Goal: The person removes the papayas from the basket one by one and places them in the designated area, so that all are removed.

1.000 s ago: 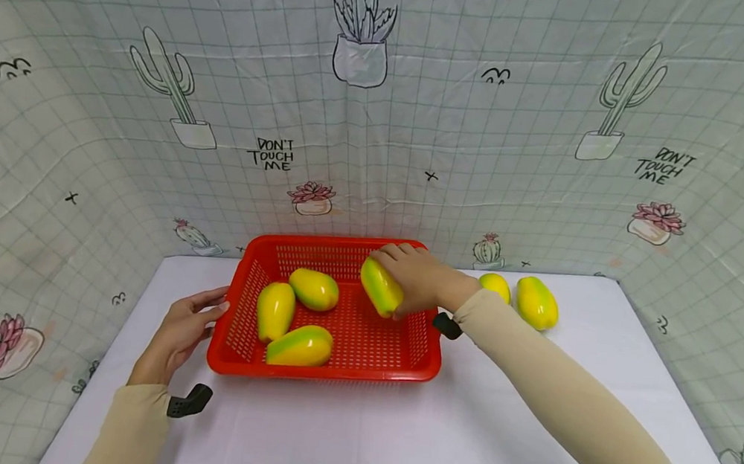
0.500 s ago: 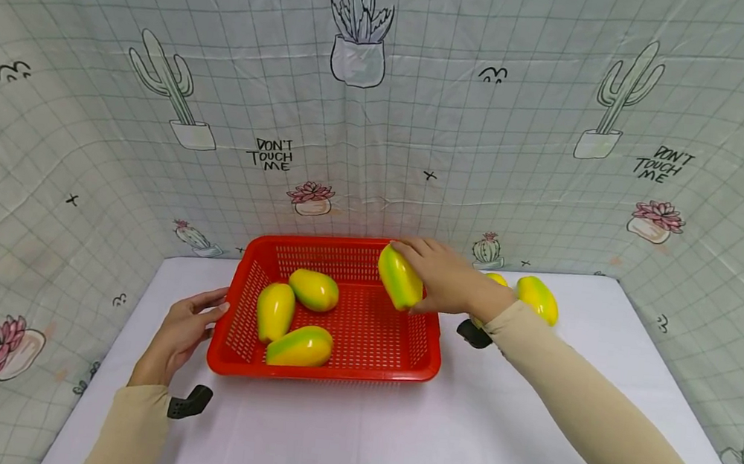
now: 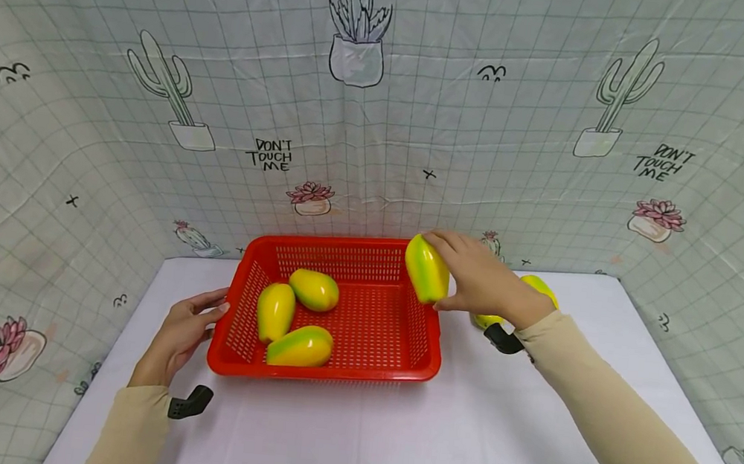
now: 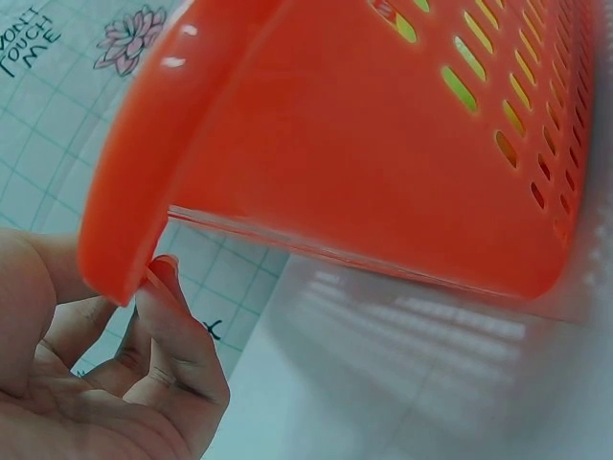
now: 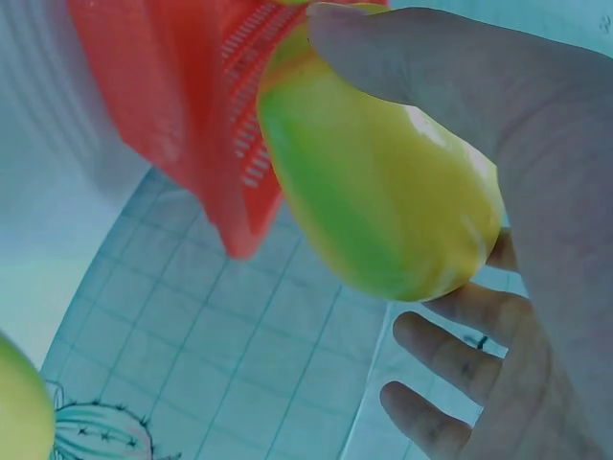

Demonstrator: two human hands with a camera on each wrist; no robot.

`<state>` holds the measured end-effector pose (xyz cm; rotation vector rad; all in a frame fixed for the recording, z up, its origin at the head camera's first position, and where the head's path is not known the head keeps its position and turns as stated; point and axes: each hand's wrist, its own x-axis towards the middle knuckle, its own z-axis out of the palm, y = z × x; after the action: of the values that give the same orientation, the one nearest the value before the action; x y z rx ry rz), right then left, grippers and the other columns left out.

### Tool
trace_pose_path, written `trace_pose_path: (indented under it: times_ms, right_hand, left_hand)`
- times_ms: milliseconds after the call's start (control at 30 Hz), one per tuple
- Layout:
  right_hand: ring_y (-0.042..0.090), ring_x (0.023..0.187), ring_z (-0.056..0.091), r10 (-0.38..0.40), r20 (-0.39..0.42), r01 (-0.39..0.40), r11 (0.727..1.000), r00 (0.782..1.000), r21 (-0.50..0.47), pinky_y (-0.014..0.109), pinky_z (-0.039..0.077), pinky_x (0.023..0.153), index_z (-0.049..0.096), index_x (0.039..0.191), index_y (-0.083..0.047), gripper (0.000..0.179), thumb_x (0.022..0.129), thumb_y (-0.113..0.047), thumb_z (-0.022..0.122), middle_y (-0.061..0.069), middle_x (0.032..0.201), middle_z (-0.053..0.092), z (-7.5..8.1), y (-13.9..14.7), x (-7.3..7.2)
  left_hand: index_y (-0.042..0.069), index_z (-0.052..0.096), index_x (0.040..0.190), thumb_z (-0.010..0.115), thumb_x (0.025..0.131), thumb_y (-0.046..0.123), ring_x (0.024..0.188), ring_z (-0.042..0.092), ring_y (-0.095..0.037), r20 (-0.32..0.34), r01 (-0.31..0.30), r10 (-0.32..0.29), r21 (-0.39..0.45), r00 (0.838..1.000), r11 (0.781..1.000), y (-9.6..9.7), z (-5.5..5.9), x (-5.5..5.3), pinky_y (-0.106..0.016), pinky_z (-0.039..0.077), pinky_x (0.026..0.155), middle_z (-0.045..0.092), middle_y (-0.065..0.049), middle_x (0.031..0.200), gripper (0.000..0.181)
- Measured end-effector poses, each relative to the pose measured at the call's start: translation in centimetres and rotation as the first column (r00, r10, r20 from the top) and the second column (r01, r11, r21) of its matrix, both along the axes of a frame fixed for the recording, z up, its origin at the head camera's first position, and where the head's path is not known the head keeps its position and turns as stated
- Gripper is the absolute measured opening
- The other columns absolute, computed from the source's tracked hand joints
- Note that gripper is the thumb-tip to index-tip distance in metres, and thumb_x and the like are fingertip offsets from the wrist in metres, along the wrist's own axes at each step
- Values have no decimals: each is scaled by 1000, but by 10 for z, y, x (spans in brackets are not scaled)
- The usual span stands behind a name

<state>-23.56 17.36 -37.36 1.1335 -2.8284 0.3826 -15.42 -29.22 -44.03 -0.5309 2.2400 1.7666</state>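
Note:
A red plastic basket (image 3: 358,373) with perforated walls stands on the white table. My left hand (image 3: 177,329) pinches its left rim; in the left wrist view, the fingers (image 4: 177,355) curl around the rim's edge. My right hand (image 3: 482,276) grips a glossy yellow-green mango (image 3: 427,269), raised over the basket's back right corner. In the right wrist view the thumb (image 5: 374,57) presses on this mango and some fingers spread below it. Inside the basket's left half lie three more: one mango (image 3: 314,291) at the back, another mango (image 3: 275,312) at the left, and a mango (image 3: 300,346) in front.
Right of the basket, one mango (image 3: 488,322) shows below my right hand and another mango (image 3: 540,287) behind the wrist, both partly hidden. A patterned cloth backdrop (image 3: 382,128) rises behind the white table (image 3: 339,438) and along its sides.
My right hand has moved right and upward with the mango, from inside the basket to over its right rim. The left hand and the basket stay in place.

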Motion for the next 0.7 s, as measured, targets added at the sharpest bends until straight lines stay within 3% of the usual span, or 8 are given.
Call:
trace_pose_path:
  times_ms: [167,700]
  right_hand:
    - [44,140,47,-31,-23,30,999,999,-24,63,39,115,37,157,4,112,72,-31,99,24,155,47,0,14,1]
    - [50,138,46,-142,11,142,988,990,-55,67,39,114,37,156,6,107,73,-25,97,28,156,45,-7,64,9]
  left_hand:
    - [3,33,165,54,111,19,118,52,-19,0,-2,2,-1,1000,1000,0,0,0,-15,53,80,33,-23,166,60]
    - [4,34,165,55,111,20,113,54,-16,-1,4,-4,-8,1000,1000,0,0,-1,-16,53,80,34,-23,165,60]
